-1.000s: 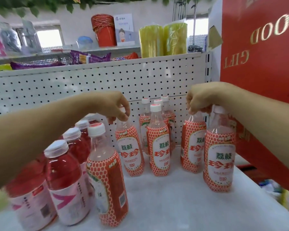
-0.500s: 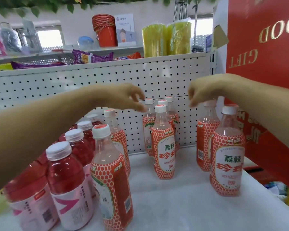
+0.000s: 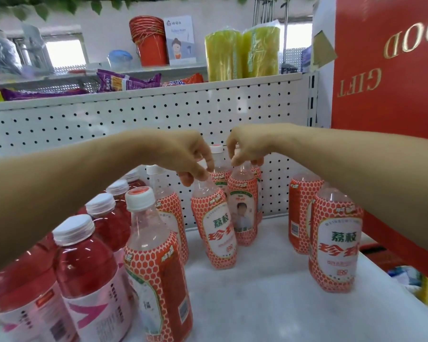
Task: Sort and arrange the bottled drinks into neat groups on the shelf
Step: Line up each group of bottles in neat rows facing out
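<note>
On the white shelf stand several lychee drink bottles with orange honeycomb labels. My left hand grips the cap of one lychee bottle, which tilts to the left. My right hand pinches the top of another lychee bottle just behind it. More lychee bottles stand behind these two against the pegboard. Two lychee bottles stand at the right under my right forearm. One lychee bottle stands at the near left beside a row of red drink bottles with white caps.
A perforated white back panel closes the shelf behind the bottles. A large red gift box stands at the right. Snack packets, orange buckets and yellow wrapped packs sit on the upper shelf.
Both hands let go of the outer bottles and came together at the middle. Each now holds a bottle from the centre group; the left one's bottle has tipped left.
</note>
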